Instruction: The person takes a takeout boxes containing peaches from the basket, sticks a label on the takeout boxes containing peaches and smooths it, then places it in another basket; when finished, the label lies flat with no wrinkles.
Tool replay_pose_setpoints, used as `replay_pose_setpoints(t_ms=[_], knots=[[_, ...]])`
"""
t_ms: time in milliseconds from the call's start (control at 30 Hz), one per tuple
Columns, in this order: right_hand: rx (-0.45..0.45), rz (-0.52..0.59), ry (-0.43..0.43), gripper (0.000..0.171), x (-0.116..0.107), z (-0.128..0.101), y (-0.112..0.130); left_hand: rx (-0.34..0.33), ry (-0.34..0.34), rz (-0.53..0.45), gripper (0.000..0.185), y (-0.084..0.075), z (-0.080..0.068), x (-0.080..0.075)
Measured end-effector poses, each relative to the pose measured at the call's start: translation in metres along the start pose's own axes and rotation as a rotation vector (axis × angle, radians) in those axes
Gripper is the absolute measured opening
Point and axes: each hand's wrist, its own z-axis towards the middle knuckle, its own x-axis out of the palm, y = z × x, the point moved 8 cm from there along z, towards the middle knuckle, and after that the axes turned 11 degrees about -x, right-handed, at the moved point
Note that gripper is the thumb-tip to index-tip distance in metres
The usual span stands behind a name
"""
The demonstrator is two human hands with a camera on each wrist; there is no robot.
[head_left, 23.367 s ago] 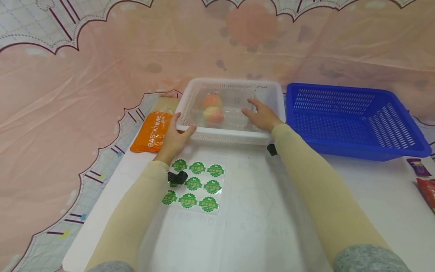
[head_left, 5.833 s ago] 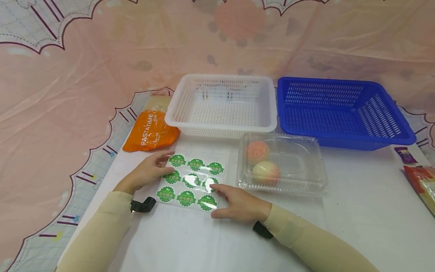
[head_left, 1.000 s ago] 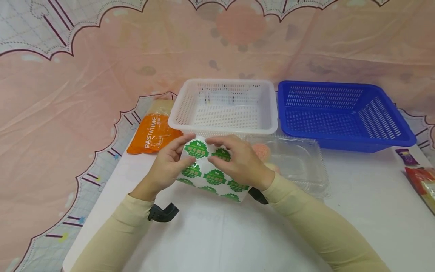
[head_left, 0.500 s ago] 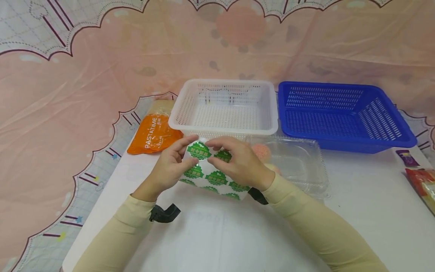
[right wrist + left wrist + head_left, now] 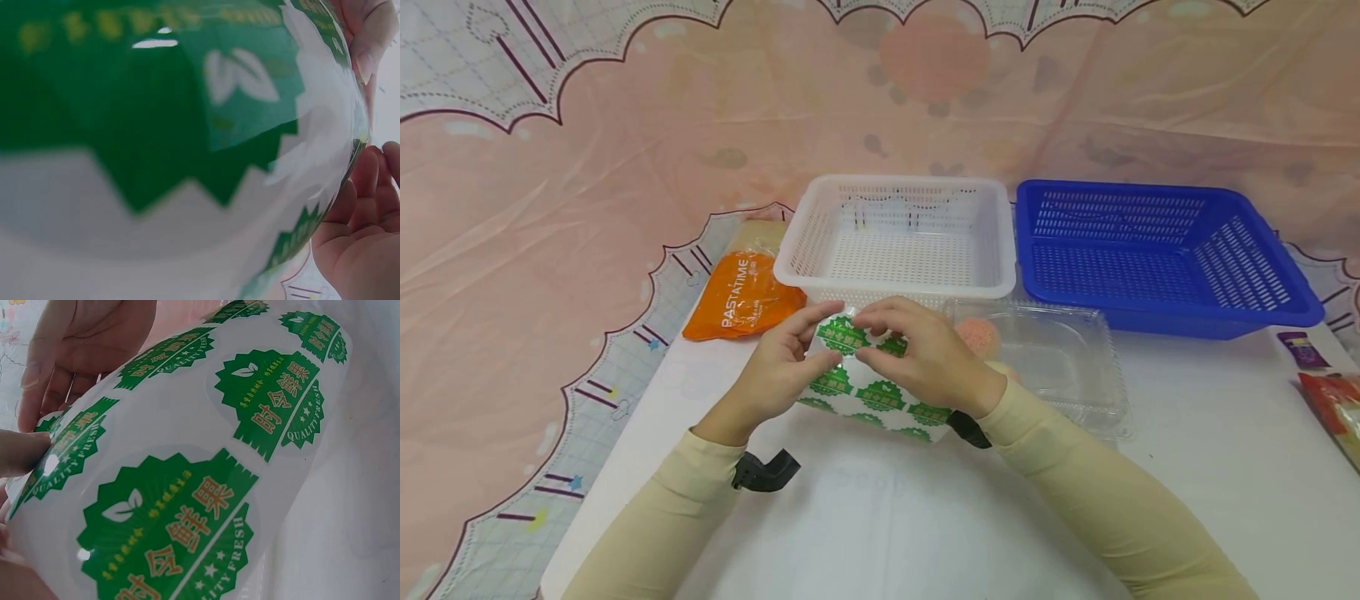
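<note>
Sticker sheet (image 5: 868, 400) bent between left fingers (image 5: 808, 319), right fingers (image 5: 891, 322); both pinching far edge.

On a white table (image 5: 850, 517), a clear plastic box (image 5: 1060, 354) is set beside the right hand (image 5: 928, 354). Beyond it are placed a white plastic basket (image 5: 895, 283) and a blue one (image 5: 1172, 312).

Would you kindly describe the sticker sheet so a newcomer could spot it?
At the white table, look in front of the white basket. There, held bent between the left hand and right hand, is the sticker sheet; its green jagged badges distinguish it from the clear box.
</note>
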Motion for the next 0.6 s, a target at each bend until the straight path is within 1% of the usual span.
replay_pose_setpoints(t_ms=[267,500,600], knots=[[-0.021,0.033,-0.029,0.03,-0.0011,-0.0008,0.0032,-0.007,0.014,-0.008,0.057,0.0018,0.0003,0.0004],[-0.06,0.069,-0.072,0.03,-0.0039,-0.0003,0.0069,-0.012,0.007,0.035,0.059,0.0032,0.0013,-0.0001],[-0.063,0.096,-0.091,0.029,-0.005,-0.0006,0.0077,-0.013,0.01,0.023,0.059,0.0036,0.0006,-0.0003]])
